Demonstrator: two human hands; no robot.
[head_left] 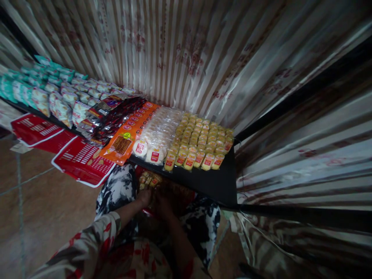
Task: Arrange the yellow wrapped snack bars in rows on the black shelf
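Observation:
Between my knees, under the edge of the black shelf (pixel 216 186), sits an open container or bag holding several small yellow-wrapped packets (pixel 149 180). My left hand (pixel 144 197) is at its near left side, fingers curled closed; what they grip is lost in the dim light. Close beside it, my right hand (pixel 163 205) reaches into the shadow at the same container, its fingers hidden by dark and blur. On the shelf above stand rows of matching yellow-wrapped packets (pixel 199 141), the front ones upright with red labels.
Left of the yellow rows are clear-wrapped white rounds (pixel 155 149), orange flat packs (pixel 123 143), dark red packs (pixel 116 116), white bags (pixel 61 106) and teal bags (pixel 17 87). Red bags (pixel 84 159) hang from the shelf front. A striped curtain (pixel 186 50) backs it.

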